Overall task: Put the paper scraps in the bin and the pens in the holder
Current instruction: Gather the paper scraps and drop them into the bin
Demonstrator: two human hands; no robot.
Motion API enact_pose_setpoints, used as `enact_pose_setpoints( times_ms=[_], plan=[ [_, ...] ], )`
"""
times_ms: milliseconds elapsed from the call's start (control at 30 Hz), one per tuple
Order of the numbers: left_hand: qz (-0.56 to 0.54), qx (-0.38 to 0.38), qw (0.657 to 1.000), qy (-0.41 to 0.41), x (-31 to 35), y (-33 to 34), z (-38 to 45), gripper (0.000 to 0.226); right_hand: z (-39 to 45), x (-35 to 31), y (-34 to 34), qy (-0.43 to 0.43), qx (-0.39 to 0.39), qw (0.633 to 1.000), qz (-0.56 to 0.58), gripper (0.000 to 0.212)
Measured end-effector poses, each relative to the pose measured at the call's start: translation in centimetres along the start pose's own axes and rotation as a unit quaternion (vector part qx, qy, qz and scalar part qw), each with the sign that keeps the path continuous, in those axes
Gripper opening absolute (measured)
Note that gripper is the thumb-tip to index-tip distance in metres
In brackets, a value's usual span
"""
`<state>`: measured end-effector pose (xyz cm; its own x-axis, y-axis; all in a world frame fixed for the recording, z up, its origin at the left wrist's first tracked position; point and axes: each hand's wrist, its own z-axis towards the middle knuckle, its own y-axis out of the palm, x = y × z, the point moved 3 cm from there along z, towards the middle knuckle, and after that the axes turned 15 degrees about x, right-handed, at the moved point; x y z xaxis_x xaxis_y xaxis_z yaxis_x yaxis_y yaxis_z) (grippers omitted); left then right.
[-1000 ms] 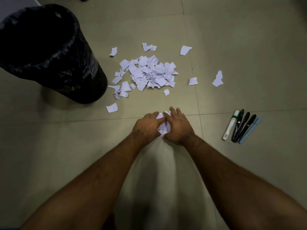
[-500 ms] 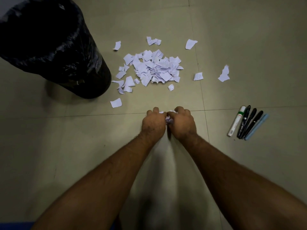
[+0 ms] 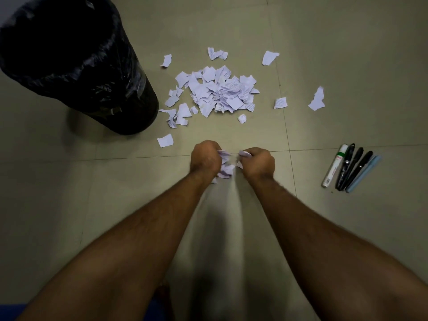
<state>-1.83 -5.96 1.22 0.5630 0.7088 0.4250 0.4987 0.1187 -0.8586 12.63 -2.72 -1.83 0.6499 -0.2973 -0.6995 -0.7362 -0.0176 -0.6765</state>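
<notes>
A pile of torn white paper scraps (image 3: 216,91) lies on the tiled floor, with loose scraps scattered around it. Just nearer than the pile, my left hand (image 3: 205,157) grips a crumpled wad of paper (image 3: 225,167). My right hand (image 3: 258,162) is closed on a smaller piece of paper (image 3: 243,154), a small gap apart from the left. A black bin (image 3: 69,63) lined with a black bag stands at the left. Several pens and a white marker (image 3: 350,169) lie side by side at the right. No pen holder is in view.
Stray scraps lie at the far right (image 3: 317,99) and beside the bin's foot (image 3: 165,140). Tile joints cross the floor under my hands. A blue edge (image 3: 11,311) shows at the bottom left corner.
My hands were pressed together around one wad of paper. They have now pulled apart, each holding part of the paper. The view has shifted slightly.
</notes>
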Motion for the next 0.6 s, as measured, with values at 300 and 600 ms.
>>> enact_pose_setpoints(
  times_ms=[300, 600],
  plan=[
    [-0.184, 0.06, 0.977, -0.085, 3.8, -9.7, 4.0, 0.021, -0.1, -10.4, -1.8, 0.175, 0.014, 0.935, 0.308, 0.016],
    [-0.186, 0.254, 0.949, 0.013, 7.2, -29.5, 7.2, 0.006, -2.2, -30.4, -3.1, 0.028, -0.025, 0.922, 0.385, 0.011]
  ],
)
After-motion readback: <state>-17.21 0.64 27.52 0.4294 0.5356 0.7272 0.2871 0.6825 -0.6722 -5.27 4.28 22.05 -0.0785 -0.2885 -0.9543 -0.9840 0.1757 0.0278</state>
